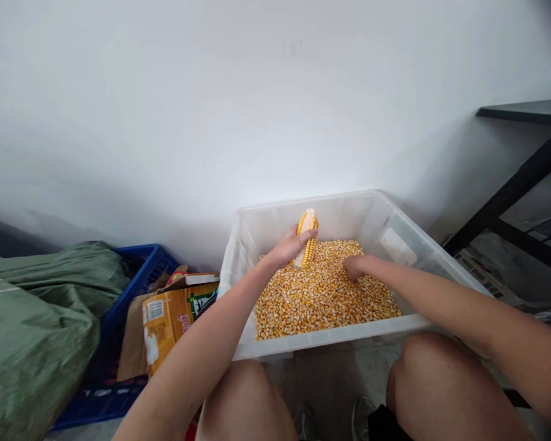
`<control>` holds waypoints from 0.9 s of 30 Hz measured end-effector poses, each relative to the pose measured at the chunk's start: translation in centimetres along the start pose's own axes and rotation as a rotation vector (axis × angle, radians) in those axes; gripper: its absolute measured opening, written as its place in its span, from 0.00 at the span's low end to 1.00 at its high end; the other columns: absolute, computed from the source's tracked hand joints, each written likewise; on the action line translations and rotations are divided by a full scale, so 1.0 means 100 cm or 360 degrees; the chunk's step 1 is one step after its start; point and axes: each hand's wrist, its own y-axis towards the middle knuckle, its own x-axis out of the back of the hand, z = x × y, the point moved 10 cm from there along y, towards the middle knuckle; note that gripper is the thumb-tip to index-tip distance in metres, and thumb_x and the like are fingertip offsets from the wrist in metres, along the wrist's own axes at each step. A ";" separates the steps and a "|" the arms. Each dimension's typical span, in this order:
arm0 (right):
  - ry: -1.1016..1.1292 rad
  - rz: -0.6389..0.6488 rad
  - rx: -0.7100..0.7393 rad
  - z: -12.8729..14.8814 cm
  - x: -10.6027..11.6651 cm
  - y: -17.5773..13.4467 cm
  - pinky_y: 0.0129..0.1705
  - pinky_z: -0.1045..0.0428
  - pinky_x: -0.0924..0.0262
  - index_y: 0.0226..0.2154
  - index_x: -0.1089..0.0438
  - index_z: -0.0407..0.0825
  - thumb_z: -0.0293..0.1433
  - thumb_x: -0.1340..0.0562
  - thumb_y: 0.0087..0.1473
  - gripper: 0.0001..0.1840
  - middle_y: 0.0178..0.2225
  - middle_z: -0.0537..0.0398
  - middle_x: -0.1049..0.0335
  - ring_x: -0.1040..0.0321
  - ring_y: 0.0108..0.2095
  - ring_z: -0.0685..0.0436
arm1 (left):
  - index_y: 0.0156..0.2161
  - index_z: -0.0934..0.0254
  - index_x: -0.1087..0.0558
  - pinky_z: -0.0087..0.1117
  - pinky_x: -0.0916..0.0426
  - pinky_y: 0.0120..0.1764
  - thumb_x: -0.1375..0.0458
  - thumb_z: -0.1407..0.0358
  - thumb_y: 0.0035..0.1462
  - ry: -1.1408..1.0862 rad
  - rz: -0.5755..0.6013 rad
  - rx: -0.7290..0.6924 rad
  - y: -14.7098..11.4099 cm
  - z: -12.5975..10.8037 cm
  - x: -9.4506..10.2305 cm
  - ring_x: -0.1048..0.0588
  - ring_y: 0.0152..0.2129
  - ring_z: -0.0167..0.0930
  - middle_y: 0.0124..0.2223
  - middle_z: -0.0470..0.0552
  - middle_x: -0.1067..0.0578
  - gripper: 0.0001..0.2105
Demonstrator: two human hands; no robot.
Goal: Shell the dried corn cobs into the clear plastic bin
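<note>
Corn ear [309,242], partly shelled, nearly upright in our left hand [288,247], fingers and thumb clamped round it, over loose corn kernels [312,297] in translucent plastic bin [344,214]. Our right hand [355,267] reaches down to kernels, right of ear; fingers mostly hidden, apart or together we cannot tell. Left of bin: torn orange carton [168,315], blue plastic crate [138,285], green sheeting [46,334].

Kernels [321,294] lie in the bin [330,336]; carton [168,318] and crate [142,272] sit left of it; wall [257,104] behind.
</note>
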 end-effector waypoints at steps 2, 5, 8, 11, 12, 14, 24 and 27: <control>-0.0142 0.0192 -0.0103 -0.001 -0.006 0.001 0.22 0.53 0.40 0.13 0.33 0.43 0.11 0.41 0.45 0.18 0.08 0.60 0.45 0.39 0.16 0.48 | 0.48 0.63 0.38 0.33 0.31 0.20 0.42 0.53 0.55 0.0002 0.0014 -0.0023 0.001 0.000 -0.001 0.26 0.20 0.33 0.30 0.48 0.30 0.21; -0.0230 0.0379 -0.0149 0.010 0.001 0.005 0.23 0.53 0.40 0.14 0.31 0.39 0.13 0.39 0.45 0.14 0.12 0.55 0.39 0.36 0.19 0.47 | 0.47 0.64 0.38 0.32 0.32 0.20 0.43 0.52 0.56 0.0010 0.0004 -0.0044 0.002 0.001 0.000 0.26 0.20 0.32 0.29 0.48 0.30 0.21; -0.0144 0.0464 -0.0056 0.039 0.024 0.007 0.25 0.54 0.37 0.25 0.27 0.39 0.21 0.37 0.49 0.04 0.21 0.51 0.31 0.33 0.23 0.48 | 0.49 0.64 0.38 0.31 0.32 0.20 0.44 0.51 0.56 0.0005 0.0026 -0.0024 0.001 0.002 -0.004 0.26 0.20 0.32 0.29 0.48 0.29 0.22; 0.0351 0.0502 0.0042 0.076 0.047 -0.001 0.30 0.51 0.32 0.42 0.30 0.45 0.34 0.42 0.59 0.11 0.39 0.45 0.27 0.29 0.31 0.45 | 0.51 0.63 0.39 0.33 0.29 0.22 0.44 0.51 0.56 -0.0032 0.0063 0.0028 -0.002 0.002 -0.009 0.26 0.20 0.31 0.29 0.48 0.28 0.23; 0.0512 0.0522 0.0056 0.087 0.052 -0.006 0.32 0.50 0.31 0.45 0.32 0.47 0.36 0.44 0.61 0.13 0.42 0.44 0.28 0.28 0.34 0.44 | 0.52 0.63 0.39 0.33 0.29 0.23 0.45 0.51 0.56 -0.0050 0.0079 0.0037 -0.003 0.002 -0.012 0.26 0.20 0.31 0.30 0.48 0.27 0.24; 0.0686 0.0596 0.0047 0.100 0.055 -0.018 0.34 0.48 0.30 0.46 0.34 0.48 0.39 0.47 0.63 0.16 0.44 0.42 0.29 0.28 0.36 0.43 | 0.53 0.63 0.39 0.33 0.28 0.24 0.45 0.52 0.57 -0.0081 0.0108 0.0038 -0.004 0.001 -0.015 0.26 0.20 0.30 0.31 0.49 0.26 0.24; 0.1240 0.0940 0.0050 0.123 0.023 -0.054 0.36 0.45 0.30 0.37 0.32 0.46 0.41 0.47 0.62 0.16 0.36 0.46 0.29 0.31 0.34 0.44 | 0.51 0.66 0.35 0.36 0.27 0.24 0.46 0.51 0.56 -0.0118 0.0238 0.0154 -0.011 0.005 -0.028 0.26 0.20 0.31 0.33 0.55 0.25 0.24; 0.1353 0.0860 -0.0020 0.125 0.021 -0.055 0.36 0.42 0.30 0.35 0.34 0.45 0.38 0.49 0.63 0.15 0.34 0.47 0.30 0.32 0.33 0.44 | 0.52 0.66 0.35 0.35 0.28 0.25 0.46 0.50 0.56 -0.0031 0.0262 0.0151 -0.010 0.006 -0.027 0.26 0.21 0.31 0.34 0.55 0.24 0.25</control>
